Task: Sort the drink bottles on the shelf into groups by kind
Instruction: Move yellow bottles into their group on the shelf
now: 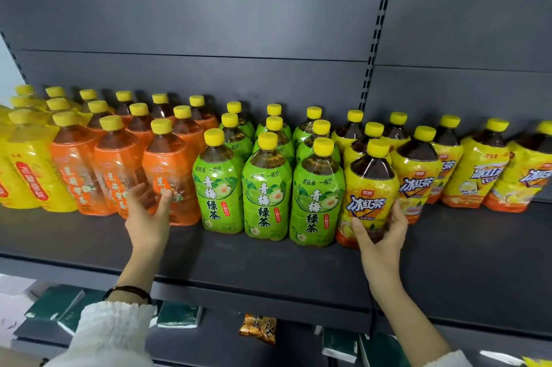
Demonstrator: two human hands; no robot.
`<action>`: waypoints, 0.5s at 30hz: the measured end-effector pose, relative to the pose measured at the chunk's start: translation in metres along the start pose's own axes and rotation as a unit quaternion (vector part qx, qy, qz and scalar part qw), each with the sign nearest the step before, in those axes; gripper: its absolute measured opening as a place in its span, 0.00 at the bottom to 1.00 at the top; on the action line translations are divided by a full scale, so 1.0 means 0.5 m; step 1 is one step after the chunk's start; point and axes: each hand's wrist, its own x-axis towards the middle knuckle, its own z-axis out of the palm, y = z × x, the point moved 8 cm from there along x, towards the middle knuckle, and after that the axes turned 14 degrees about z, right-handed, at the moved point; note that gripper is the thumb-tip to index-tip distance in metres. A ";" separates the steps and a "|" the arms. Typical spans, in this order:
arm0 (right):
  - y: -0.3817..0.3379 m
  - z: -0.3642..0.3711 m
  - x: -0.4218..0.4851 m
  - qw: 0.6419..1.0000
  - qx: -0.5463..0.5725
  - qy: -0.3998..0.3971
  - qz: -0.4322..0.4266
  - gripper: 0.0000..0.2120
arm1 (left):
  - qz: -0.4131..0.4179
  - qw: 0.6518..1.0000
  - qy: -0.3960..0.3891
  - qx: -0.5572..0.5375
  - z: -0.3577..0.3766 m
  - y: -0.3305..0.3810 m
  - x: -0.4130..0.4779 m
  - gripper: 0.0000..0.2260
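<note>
Bottles with yellow caps stand in rows on a dark shelf (pixel 268 265). From left to right there are yellow-label bottles (pixel 27 175), orange-label bottles (pixel 77 175), green-label bottles (pixel 265 187) and yellow iced-tea bottles (pixel 475 175). My left hand (pixel 148 217) reaches to the front orange-label bottle (pixel 173 178), thumb on its label and fingers at its left side. My right hand (pixel 380 232) grips the bottom of the front iced-tea bottle (pixel 370 187), which stands beside the green row.
The shelf's grey back panel (pixel 209 23) rises behind the bottles. A lower shelf holds dark green packs (pixel 53 304) and an orange snack bag (pixel 258 328). Bare shelf surface runs along the front edge.
</note>
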 end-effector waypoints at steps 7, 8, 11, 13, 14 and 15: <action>-0.018 -0.015 0.001 1.000 -0.002 0.015 0.002 0.39 | -0.052 0.997 0.008 -0.057 0.023 -0.003 -0.093 0.16; -0.022 -0.016 0.003 1.000 0.001 0.016 0.006 0.38 | -0.051 0.997 -0.013 -0.065 0.037 0.005 -0.114 0.12; -0.019 -0.022 0.006 1.000 0.000 0.017 0.026 0.36 | 0.003 0.991 -0.094 -0.098 0.093 0.053 -0.159 0.09; -0.020 -0.022 0.005 0.999 -0.008 0.006 0.037 0.35 | 0.067 0.987 -0.117 -0.086 0.121 0.099 -0.174 0.14; -0.021 -0.026 0.005 0.999 -0.018 0.002 0.043 0.34 | 0.099 0.985 -0.121 -0.067 0.133 0.122 -0.180 0.18; -0.023 -0.029 0.005 0.998 -0.030 0.000 0.049 0.33 | 0.126 0.984 -0.119 -0.041 0.142 0.143 -0.186 0.23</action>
